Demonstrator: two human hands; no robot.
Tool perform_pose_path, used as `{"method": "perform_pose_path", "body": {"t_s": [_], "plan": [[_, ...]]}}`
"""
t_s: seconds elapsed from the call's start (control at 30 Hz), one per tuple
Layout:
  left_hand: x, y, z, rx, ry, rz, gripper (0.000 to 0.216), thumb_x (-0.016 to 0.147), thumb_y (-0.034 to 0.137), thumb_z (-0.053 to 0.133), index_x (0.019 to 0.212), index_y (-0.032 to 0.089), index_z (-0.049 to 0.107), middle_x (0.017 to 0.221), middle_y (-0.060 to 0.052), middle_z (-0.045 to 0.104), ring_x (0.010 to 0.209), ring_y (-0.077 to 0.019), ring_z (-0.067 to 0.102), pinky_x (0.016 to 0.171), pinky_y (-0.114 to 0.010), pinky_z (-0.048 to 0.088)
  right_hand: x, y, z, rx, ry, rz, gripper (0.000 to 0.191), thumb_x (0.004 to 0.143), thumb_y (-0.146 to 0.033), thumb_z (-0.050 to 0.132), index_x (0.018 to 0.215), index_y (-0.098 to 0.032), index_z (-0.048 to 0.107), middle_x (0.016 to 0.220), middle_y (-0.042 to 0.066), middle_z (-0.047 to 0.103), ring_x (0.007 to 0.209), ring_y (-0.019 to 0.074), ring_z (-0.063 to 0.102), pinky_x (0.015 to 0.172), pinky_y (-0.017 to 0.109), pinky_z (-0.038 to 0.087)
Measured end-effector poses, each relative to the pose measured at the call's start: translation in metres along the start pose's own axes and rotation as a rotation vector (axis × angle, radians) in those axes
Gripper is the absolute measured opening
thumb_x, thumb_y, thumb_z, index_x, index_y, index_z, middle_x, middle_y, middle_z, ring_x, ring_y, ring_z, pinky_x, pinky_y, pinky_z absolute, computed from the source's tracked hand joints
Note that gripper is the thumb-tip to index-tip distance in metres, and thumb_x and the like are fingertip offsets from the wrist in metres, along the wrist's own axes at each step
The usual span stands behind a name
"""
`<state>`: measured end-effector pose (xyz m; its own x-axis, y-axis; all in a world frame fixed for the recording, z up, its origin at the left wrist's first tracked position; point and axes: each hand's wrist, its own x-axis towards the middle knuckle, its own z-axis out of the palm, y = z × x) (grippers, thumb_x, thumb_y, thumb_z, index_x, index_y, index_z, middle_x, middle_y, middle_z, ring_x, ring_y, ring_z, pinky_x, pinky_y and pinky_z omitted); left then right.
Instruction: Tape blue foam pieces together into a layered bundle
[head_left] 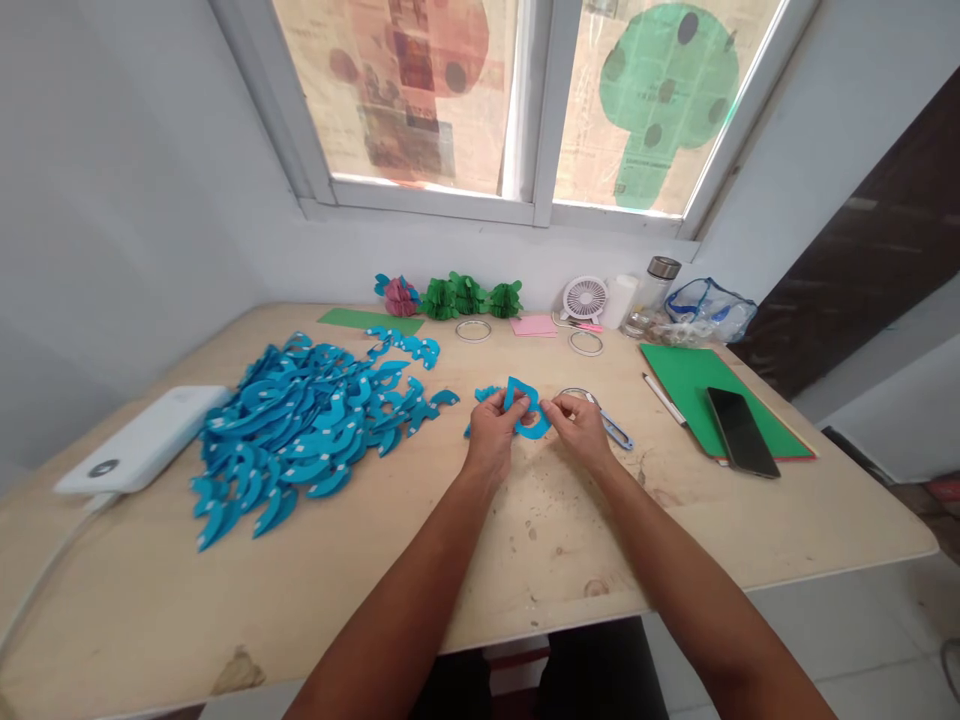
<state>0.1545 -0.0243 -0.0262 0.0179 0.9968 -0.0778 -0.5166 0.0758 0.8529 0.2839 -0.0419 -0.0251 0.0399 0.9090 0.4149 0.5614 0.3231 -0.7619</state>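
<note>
A curved blue paper cutout (535,424) is held up over the middle of the wooden table. My left hand (493,425) pinches its left side between thumb and fingers. At its right edge, the fingertips of my right hand (577,425) are closed on the same piece. More blue paper (489,393) lies just behind my left hand, partly hidden by it. Beside my right hand rests a light blue utility knife (616,430), next to a roll of tape (576,392) that the hand partly covers. Left of my hands spreads a large heap of blue paper cutouts (300,415) with small white squares on them.
A white power bank (146,440) with a cable sits at the left. Toward the wall stand green paper figures (466,296), a small fan (585,298) and a glass bottle (651,298). On the right, a phone (742,430) lies on green sheets (679,385) beside a pen (664,398).
</note>
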Motion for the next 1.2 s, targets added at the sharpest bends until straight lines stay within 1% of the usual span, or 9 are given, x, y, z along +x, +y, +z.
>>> {"method": "perform_pose_path", "body": {"t_s": [0.07, 0.17, 0.23, 0.3, 0.4, 0.53, 0.67, 0.97, 1.2], "plan": [[0.000, 0.000, -0.001, 0.045, 0.034, 0.021, 0.020, 0.053, 0.023, 0.071, 0.068, 0.013, 0.062, 0.060, 0.003, 0.057, 0.050, -0.0075, 0.053, 0.053, -0.021, 0.044, 0.003, 0.005, -0.007, 0.028, 0.036, 0.027, 0.033, 0.081, -0.041, 0.047, 0.062, -0.018, 0.060, 0.058, 0.001, 0.059, 0.058, 0.0135, 0.052, 0.058, 0.024, 0.038], [-0.001, -0.001, -0.001, 0.090, 0.064, 0.027, 0.018, 0.055, 0.023, 0.069, 0.067, 0.013, 0.062, 0.058, 0.004, 0.055, 0.047, -0.0071, 0.052, 0.051, -0.021, 0.043, 0.011, 0.023, -0.024, -0.024, 0.280, 0.147, 0.032, 0.080, -0.041, 0.045, 0.072, -0.016, 0.064, 0.068, 0.004, 0.065, 0.061, 0.0152, 0.055, 0.059, 0.025, 0.040], [-0.002, -0.003, 0.000, 0.105, 0.061, 0.021, 0.017, 0.055, 0.023, 0.069, 0.066, 0.013, 0.061, 0.059, 0.004, 0.056, 0.046, -0.0073, 0.052, 0.051, -0.022, 0.043, 0.015, 0.038, -0.038, -0.116, 0.362, 0.220, 0.029, 0.078, -0.037, 0.046, 0.079, -0.015, 0.065, 0.073, 0.005, 0.066, 0.063, 0.0161, 0.056, 0.061, 0.026, 0.041], [-0.004, -0.004, 0.001, 0.114, 0.047, 0.015, 0.016, 0.055, 0.023, 0.068, 0.066, 0.013, 0.060, 0.059, 0.004, 0.056, 0.046, -0.0076, 0.052, 0.051, -0.022, 0.042, 0.017, 0.052, -0.048, -0.245, 0.321, 0.263, 0.025, 0.076, -0.033, 0.048, 0.080, -0.016, 0.066, 0.077, 0.006, 0.067, 0.068, 0.0171, 0.057, 0.065, 0.027, 0.041], [-0.006, -0.006, 0.003, 0.128, 0.019, 0.009, 0.015, 0.057, 0.022, 0.068, 0.066, 0.014, 0.060, 0.058, 0.004, 0.056, 0.046, -0.0077, 0.052, 0.050, -0.022, 0.041, 0.016, 0.064, -0.053, -0.410, 0.198, 0.315, 0.023, 0.076, -0.027, 0.046, 0.082, -0.018, 0.067, 0.083, 0.006, 0.068, 0.075, 0.0177, 0.057, 0.069, 0.028, 0.040], [-0.008, -0.009, 0.004, 0.130, 0.002, -0.013, 0.015, 0.057, 0.023, 0.069, 0.064, 0.014, 0.059, 0.057, 0.004, 0.054, 0.045, -0.0075, 0.051, 0.048, -0.021, 0.040, 0.016, 0.069, -0.049, -0.610, 0.093, 0.360, 0.023, 0.078, -0.023, 0.046, 0.087, -0.020, 0.067, 0.091, 0.007, 0.066, 0.090, 0.0220, 0.053, 0.076, 0.031, 0.037], [-0.007, -0.012, 0.004, 0.136, -0.023, -0.035, 0.017, 0.058, 0.025, 0.069, 0.063, 0.014, 0.057, 0.058, 0.004, 0.054, 0.045, -0.0078, 0.051, 0.047, -0.021, 0.040, 0.018, 0.069, -0.046, -0.696, 0.025, 0.366, 0.025, 0.080, -0.022, 0.045, 0.089, -0.021, 0.068, 0.094, 0.008, 0.064, 0.095, 0.0244, 0.049, 0.077, 0.033, 0.034], [-0.009, -0.012, 0.006, 0.149, -0.016, -0.075, 0.019, 0.058, 0.027, 0.069, 0.064, 0.014, 0.056, 0.060, 0.003, 0.055, 0.045, -0.0071, 0.050, 0.048, -0.021, 0.041, 0.023, 0.071, -0.037, -0.718, 0.069, 0.361, 0.019, 0.079, -0.031, 0.050, 0.079, -0.021, 0.067, 0.086, 0.007, 0.063, 0.089, 0.0233, 0.049, 0.070, 0.031, 0.032], [-0.009, -0.014, 0.006, 0.131, -0.005, -0.093, 0.018, 0.057, 0.025, 0.068, 0.066, 0.014, 0.056, 0.062, 0.004, 0.055, 0.046, -0.0067, 0.050, 0.048, -0.021, 0.041, 0.023, 0.080, -0.034, -0.584, 0.140, 0.398, 0.018, 0.077, -0.030, 0.048, 0.073, -0.019, 0.062, 0.079, 0.004, 0.064, 0.072, 0.0173, 0.052, 0.065, 0.028, 0.033]]}}
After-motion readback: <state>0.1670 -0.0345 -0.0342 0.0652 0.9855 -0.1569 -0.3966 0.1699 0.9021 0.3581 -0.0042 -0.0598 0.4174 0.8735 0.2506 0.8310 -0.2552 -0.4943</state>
